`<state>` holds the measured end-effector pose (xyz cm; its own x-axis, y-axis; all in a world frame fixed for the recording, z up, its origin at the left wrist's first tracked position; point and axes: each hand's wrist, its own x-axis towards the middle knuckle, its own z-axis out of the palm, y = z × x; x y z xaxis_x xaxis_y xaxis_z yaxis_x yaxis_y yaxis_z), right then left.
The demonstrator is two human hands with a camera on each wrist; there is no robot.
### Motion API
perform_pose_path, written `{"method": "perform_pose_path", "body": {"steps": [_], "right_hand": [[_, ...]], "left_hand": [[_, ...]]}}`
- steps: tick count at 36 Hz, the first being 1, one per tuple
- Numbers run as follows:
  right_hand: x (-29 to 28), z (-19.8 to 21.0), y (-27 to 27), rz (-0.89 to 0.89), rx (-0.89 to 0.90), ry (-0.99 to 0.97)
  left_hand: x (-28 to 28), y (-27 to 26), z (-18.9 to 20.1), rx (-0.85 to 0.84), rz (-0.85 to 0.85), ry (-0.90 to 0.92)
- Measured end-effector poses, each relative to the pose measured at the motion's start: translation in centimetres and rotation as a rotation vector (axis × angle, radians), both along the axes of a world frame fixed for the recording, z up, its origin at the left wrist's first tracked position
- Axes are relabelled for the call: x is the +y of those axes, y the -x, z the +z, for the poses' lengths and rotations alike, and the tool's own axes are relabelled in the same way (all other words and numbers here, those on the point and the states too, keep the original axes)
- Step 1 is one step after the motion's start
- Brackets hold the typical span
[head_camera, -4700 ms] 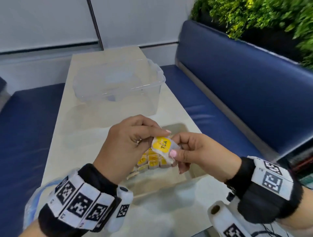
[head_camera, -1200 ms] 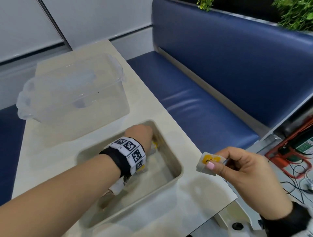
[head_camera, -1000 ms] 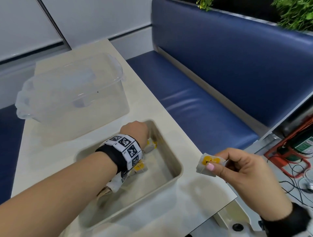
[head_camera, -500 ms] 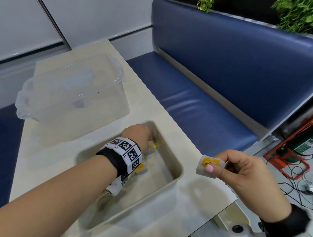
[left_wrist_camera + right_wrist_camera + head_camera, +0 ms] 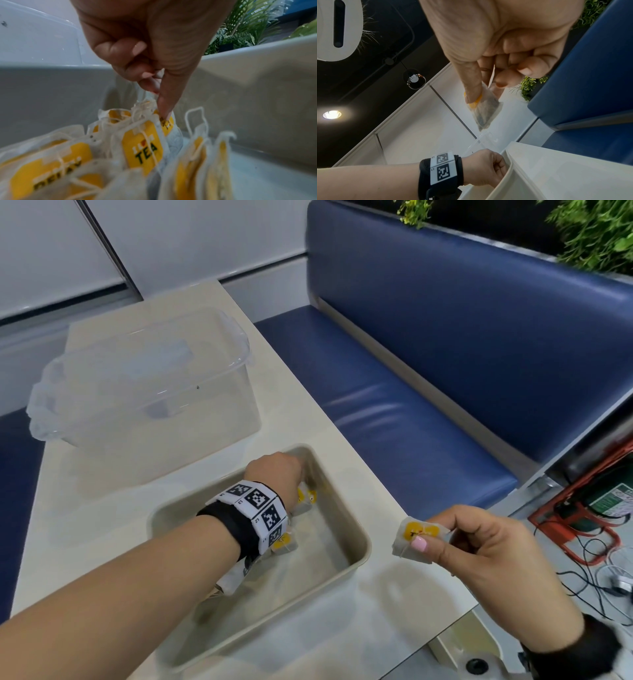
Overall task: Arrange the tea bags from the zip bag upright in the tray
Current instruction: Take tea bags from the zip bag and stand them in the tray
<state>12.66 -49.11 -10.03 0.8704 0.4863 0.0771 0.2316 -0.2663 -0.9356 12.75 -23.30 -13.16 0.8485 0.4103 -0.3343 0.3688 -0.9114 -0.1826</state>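
My left hand [image 5: 278, 474] reaches into the far right corner of the beige tray [image 5: 358, 558]. In the left wrist view its curled fingers [image 5: 154, 86] pinch the top of a tea bag [image 5: 165, 121] standing among several upright white tea bags with yellow tags [image 5: 142, 148]. A few of these show beside my wrist [image 5: 305, 497]. My right hand [image 5: 432, 540] hovers just off the table's right edge, pinching another tea bag [image 5: 416, 537] between thumb and forefinger; the bag [image 5: 486, 112] hangs below them. The zip bag is not visible.
A clear plastic tub [image 5: 144, 392] stands on the table behind the tray. A blue padded bench [image 5: 411, 405] runs along the right. Cables and a red frame [image 5: 582, 525] lie on the floor at far right.
Earlier both hands held one tea bag above the tray. Over the last second my left hand shifted slightly in the tray's far corner; the right hand barely moved.
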Motion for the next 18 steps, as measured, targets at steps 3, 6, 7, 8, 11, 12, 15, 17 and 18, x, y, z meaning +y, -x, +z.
{"method": "perform_pose_path", "body": {"steps": [3, 6, 7, 8, 11, 12, 15, 17, 18], "right_hand": [[-0.1, 0.0, 0.0, -0.002, 0.008, 0.003], [-0.1, 0.1, 0.0, 0.005, 0.01, 0.007], [0.0, 0.1, 0.0, 0.008, 0.012, 0.007], [0.0, 0.0, 0.0, 0.011, 0.012, 0.006], [0.2, -0.1, 0.0, 0.022, 0.011, 0.008], [0.3, -0.2, 0.0, 0.023, 0.013, 0.009], [0.5, -0.2, -0.1, 0.029, 0.013, -0.001], [0.6, -0.2, -0.2, 0.043, -0.013, 0.007], [0.7, -0.3, -0.3, 0.052, -0.033, 0.02]], "left_hand": [[0.2, 0.0, 0.2, -0.013, 0.031, 0.031], [0.4, 0.3, 0.4, -0.025, 0.048, 0.055], [0.5, 0.4, 0.5, -0.026, 0.05, 0.064], [0.5, 0.5, 0.5, -0.027, 0.052, 0.072], [0.6, 0.7, 0.5, -0.029, 0.048, 0.086], [0.6, 0.7, 0.5, -0.03, 0.047, 0.093], [0.7, 0.9, 0.5, -0.042, 0.043, 0.11], [0.7, 1.0, 0.4, -0.056, 0.033, 0.107], [0.8, 1.0, 0.4, -0.062, 0.027, 0.101]]}}
